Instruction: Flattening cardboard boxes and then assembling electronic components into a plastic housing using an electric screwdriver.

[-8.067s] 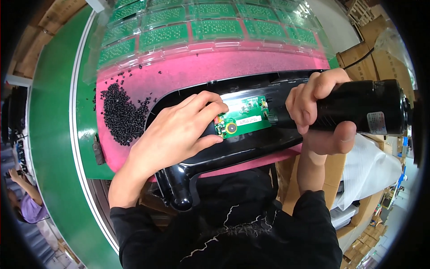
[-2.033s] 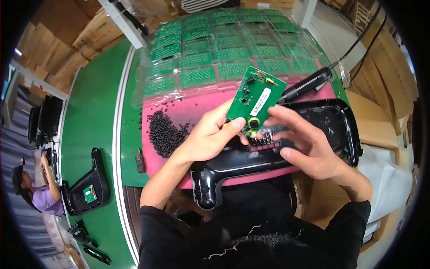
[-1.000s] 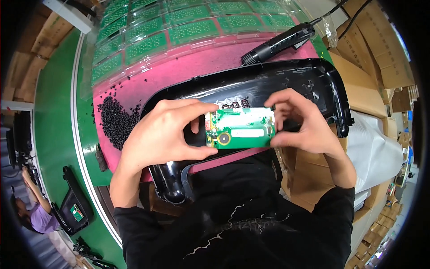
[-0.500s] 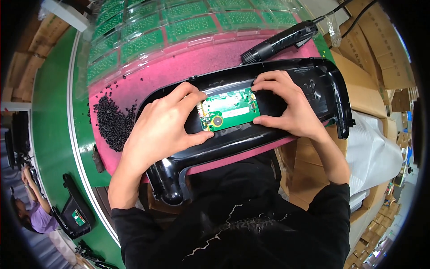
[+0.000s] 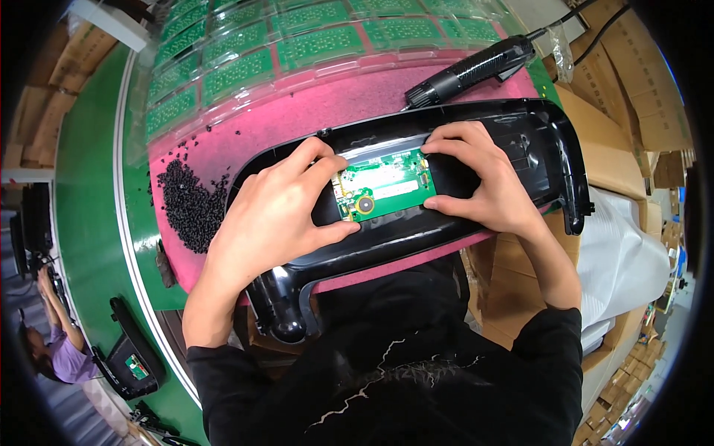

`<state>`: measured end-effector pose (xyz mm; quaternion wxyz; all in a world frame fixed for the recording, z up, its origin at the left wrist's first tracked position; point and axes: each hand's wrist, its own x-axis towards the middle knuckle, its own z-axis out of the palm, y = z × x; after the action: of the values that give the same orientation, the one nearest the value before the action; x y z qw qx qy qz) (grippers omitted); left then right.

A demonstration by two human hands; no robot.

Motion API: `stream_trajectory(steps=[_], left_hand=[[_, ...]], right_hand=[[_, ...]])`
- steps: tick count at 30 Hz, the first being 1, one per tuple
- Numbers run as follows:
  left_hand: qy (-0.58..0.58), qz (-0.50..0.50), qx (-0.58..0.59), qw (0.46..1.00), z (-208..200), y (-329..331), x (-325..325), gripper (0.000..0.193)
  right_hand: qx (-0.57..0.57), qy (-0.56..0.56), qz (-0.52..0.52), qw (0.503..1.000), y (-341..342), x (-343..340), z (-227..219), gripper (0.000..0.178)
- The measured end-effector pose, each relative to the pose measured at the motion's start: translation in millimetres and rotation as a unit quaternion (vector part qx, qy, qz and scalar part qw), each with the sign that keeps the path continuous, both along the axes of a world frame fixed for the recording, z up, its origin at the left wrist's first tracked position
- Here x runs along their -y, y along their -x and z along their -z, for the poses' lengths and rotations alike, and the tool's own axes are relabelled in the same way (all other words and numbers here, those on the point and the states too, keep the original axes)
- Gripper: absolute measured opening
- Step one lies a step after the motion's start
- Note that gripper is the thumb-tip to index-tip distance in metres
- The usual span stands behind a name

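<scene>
A green circuit board (image 5: 394,195) with a round buzzer-like part near its lower left corner sits in the recess of a long black plastic housing (image 5: 513,149). My left hand (image 5: 286,197) grips the board's left edge, thumb at the lower corner and fingers at the upper one. At the opposite edge, my right hand (image 5: 480,175) pinches the corners in the same way. Both hands rest over the housing, which lies across the pink mat (image 5: 335,104). Whether the board is fully seated cannot be made out.
A black electric screwdriver (image 5: 468,74) lies behind the housing. Many small black screws (image 5: 190,204) are heaped at left. Clear trays of green boards (image 5: 312,41) stand at the back. Cardboard boxes (image 5: 520,282) are at right. Further left, a person (image 5: 67,353) works near another black housing (image 5: 130,357).
Hands, board and housing appear almost unchanged in relation to each other. The whole view has shifted slightly; the person at left keeps their arms raised.
</scene>
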<state>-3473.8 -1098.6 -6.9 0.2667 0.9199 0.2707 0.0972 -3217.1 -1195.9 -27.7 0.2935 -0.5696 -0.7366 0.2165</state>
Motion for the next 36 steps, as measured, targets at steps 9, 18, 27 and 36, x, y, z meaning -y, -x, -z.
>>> stream_trajectory(steps=[9,18,27,36], left_hand=[[0.027,0.008,-0.025,0.999,-1,4,-5,0.055],[0.008,0.017,-0.017,1.000,-1,15,-1,0.056],[-0.126,-0.202,0.138,0.961,-1,44,-55,0.014],[-0.121,-0.191,0.033,0.974,34,59,-82,0.014]], right_hand=[[0.002,0.010,0.002,1.000,7,-3,-9,0.051],[0.016,0.032,0.008,0.999,20,-4,-13,0.063],[-0.091,-0.028,0.179,0.979,-32,-14,-30,0.051],[-0.141,0.098,0.297,0.939,-98,-72,-45,0.035]])
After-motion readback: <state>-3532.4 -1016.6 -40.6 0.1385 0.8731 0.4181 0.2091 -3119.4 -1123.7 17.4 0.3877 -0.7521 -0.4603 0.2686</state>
